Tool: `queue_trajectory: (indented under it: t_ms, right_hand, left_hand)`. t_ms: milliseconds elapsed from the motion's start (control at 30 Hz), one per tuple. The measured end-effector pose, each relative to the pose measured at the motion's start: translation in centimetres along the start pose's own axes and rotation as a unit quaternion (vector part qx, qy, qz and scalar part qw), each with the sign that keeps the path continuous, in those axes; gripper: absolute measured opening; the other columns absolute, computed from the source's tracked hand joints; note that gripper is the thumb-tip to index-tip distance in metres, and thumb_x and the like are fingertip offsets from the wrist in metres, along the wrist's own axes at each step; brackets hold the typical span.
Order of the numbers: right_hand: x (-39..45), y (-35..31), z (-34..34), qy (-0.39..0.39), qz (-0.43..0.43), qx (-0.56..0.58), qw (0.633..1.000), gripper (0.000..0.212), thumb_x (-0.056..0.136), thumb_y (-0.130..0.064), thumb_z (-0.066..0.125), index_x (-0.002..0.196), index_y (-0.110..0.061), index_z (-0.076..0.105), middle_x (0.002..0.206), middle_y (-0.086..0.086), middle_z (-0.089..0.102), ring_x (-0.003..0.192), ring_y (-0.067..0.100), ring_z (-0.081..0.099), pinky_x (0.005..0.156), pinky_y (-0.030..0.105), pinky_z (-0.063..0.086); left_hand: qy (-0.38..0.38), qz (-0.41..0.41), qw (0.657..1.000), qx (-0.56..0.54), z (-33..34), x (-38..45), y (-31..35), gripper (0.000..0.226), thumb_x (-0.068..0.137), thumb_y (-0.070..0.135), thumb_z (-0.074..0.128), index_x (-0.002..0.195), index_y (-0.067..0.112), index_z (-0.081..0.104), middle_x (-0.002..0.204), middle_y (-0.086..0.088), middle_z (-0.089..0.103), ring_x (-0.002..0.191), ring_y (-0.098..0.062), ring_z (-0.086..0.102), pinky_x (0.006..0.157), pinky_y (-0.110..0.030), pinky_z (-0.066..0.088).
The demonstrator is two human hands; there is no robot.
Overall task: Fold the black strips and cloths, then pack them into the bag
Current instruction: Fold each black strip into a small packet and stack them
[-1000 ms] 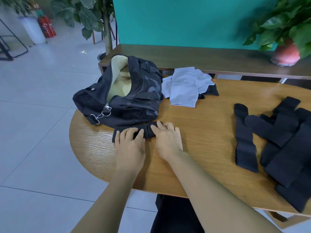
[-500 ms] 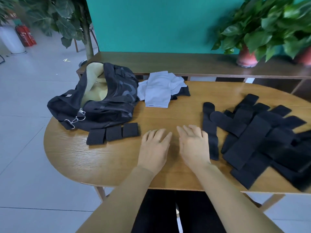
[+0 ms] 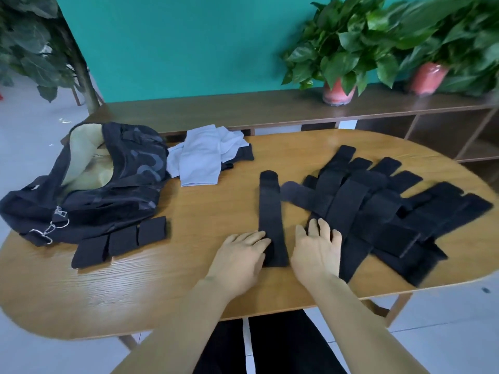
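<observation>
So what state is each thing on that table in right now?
Black camouflage duffel bag: open, pale lining showing.
Three folded black strips: side by side beside the bag.
Single long black strip: flat, unfolded.
Pile of black strips: unfolded, overlapping.
Light blue cloths: loosely heaped.
Left hand: open, touching the single strip.
Right hand: open.

On the table [image 3: 189,279], bag [image 3: 108,184] far left with folded strip [image 3: 120,241] before it, cloths [image 3: 205,157] behind centre, single strip [image 3: 271,217] between both hands, strip pile [image 3: 378,211] on the right.
</observation>
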State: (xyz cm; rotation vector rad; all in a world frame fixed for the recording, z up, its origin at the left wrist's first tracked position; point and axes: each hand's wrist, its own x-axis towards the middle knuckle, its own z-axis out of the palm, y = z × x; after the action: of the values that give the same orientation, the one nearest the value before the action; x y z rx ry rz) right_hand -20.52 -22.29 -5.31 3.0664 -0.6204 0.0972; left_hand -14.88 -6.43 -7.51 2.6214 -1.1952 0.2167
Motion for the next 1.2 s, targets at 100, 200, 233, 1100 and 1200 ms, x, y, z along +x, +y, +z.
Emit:
queue_trajectory:
  t_ms: [100,200,233,1100,1200]
  right_hand:
    - [0.1,0.0,-0.4,0.001,-0.005,0.007,1.000,0.040,0.095,-0.015,0.037,0.134,-0.016,0.044,0.153,0.014,0.029,0.144,0.031,0.013,0.114,0.048,0.014]
    - [-0.1,-0.1,-0.7,0.008,-0.010,0.016,1.000,0.039,0.095,-0.015,0.038,0.133,-0.016,0.046,0.151,0.014,0.032,0.144,0.031,0.016,0.114,0.047,0.014]
    - [-0.2,-0.1,-0.6,0.016,-0.016,0.020,1.000,0.038,0.094,-0.015,0.040,0.131,-0.016,0.049,0.149,0.014,0.037,0.143,0.030,0.020,0.113,0.047,0.016]
    - [7.4,-6.7,-1.6,-0.132,-0.216,-0.034,0.967,0.068,0.094,-0.011,0.045,0.153,-0.030,0.016,0.160,0.000,0.015,0.141,0.026,0.018,0.111,0.042,0.022]
    - [8.2,-6.7,-1.6,-0.135,-0.200,-0.028,0.970,0.069,0.094,-0.010,0.044,0.153,-0.030,0.014,0.161,0.000,0.012,0.142,0.026,0.017,0.113,0.042,0.021]
  left_hand:
    - [0.010,0.001,1.000,-0.018,-0.7,-2.1,-0.8,0.040,0.101,0.022,0.046,0.140,0.023,0.049,0.151,0.006,0.041,0.138,-0.011,0.039,0.110,-0.025,0.016]
    - [-0.001,-0.009,1.000,-0.002,-1.2,-4.2,-1.7,0.035,0.090,0.021,0.063,0.126,0.023,0.063,0.136,0.005,0.058,0.121,-0.012,0.057,0.105,-0.029,0.024]
    - [-0.003,-0.015,1.000,-0.001,-1.3,-4.8,-1.9,0.034,0.090,0.023,0.062,0.123,0.024,0.065,0.134,0.006,0.059,0.119,-0.011,0.058,0.106,-0.030,0.026]
    - [0.067,-0.016,0.995,-0.077,-0.1,-4.9,-3.4,0.033,0.091,0.042,0.047,0.114,0.027,0.066,0.128,0.014,0.058,0.122,-0.002,0.047,0.109,-0.022,0.021]
    - [0.058,-0.015,0.995,-0.076,-0.3,-4.9,-3.4,0.033,0.092,0.043,0.046,0.115,0.028,0.065,0.129,0.015,0.057,0.123,-0.002,0.046,0.110,-0.020,0.018]
